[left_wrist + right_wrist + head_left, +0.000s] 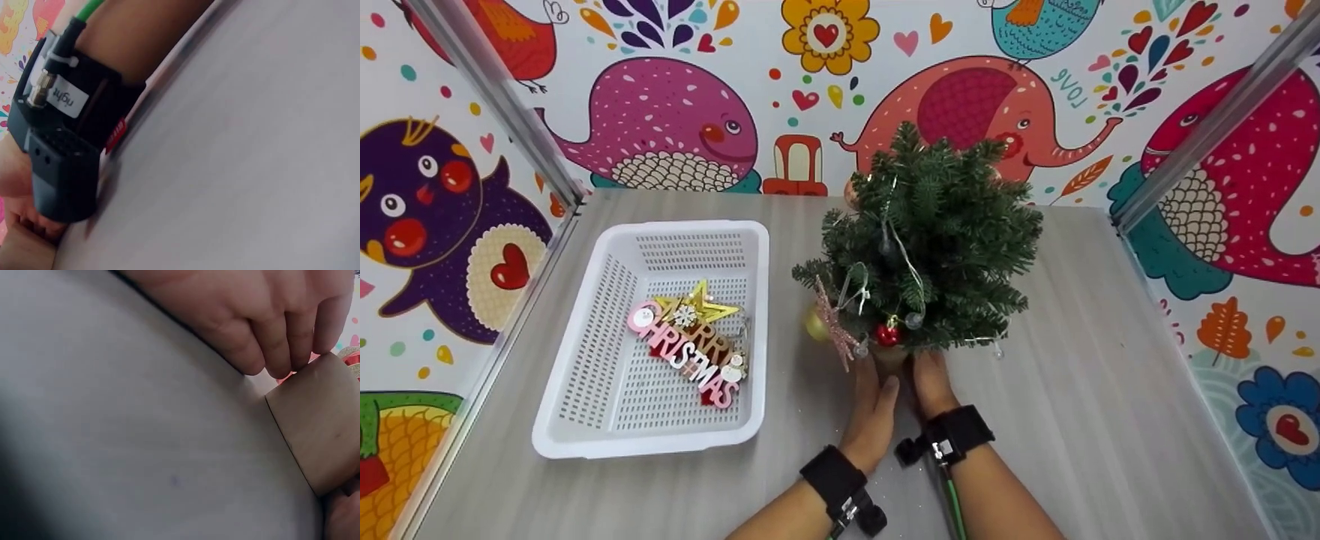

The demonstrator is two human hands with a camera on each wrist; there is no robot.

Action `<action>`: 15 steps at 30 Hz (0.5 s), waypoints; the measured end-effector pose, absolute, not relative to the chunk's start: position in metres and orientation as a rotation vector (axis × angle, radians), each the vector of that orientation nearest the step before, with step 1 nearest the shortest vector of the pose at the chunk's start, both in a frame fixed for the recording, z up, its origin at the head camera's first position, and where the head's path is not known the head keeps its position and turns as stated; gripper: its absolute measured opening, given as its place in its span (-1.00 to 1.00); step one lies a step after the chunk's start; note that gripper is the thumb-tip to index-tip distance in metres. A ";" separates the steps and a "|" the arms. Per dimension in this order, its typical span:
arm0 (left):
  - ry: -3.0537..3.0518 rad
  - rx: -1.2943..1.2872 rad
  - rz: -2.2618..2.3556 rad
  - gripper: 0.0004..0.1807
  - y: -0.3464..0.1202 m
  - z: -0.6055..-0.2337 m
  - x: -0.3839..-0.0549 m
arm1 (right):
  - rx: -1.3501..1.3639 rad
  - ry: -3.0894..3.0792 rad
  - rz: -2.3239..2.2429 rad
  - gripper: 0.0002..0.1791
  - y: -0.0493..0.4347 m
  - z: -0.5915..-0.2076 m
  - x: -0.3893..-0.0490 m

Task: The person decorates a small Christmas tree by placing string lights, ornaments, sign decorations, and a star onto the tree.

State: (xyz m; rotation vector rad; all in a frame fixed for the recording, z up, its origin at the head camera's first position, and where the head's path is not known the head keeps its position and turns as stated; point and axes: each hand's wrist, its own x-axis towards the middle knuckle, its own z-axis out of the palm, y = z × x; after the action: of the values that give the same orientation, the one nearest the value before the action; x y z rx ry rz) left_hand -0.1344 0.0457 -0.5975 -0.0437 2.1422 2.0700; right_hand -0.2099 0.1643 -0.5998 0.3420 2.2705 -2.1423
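A small green Christmas tree (960,240) stands on the table, its round wood-coloured base (318,422) low between both hands. From the left, my left hand (873,412) grips the base, thumb toward me. My right hand (934,384) holds the base's right side, its fingers partly hidden under the branches. In the left wrist view, the curled fingers (36,224) of the right hand show beside the base. Hanging on the tree are a red ball (888,334), a pink glittery star (835,324), a yellow ball (815,325) and a string of clear lights (913,270).
Left of the tree is a white perforated basket (577,405). Inside it lie a gold star (701,302) and a Merry Christmas sign (694,352). A patterned wall (810,105) closes off the back, with metal posts (1192,127) at the corners.
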 end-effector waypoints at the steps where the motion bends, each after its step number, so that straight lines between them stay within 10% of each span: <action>1: 2.140 -0.038 2.082 -0.15 0.046 -0.598 -0.135 | 0.342 2.260 -2.140 -0.49 0.164 -0.600 -0.210; 15: 2.185 0.052 2.121 -0.14 0.043 -0.599 -0.145 | 0.218 2.172 -2.251 -0.47 0.165 -0.603 -0.203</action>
State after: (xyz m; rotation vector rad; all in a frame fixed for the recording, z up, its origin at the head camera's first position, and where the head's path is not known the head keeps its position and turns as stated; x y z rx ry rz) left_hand -0.1454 0.0433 -0.5990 0.0520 2.1849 2.1211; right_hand -0.2027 0.1645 -0.6026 0.2177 2.1715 -2.2509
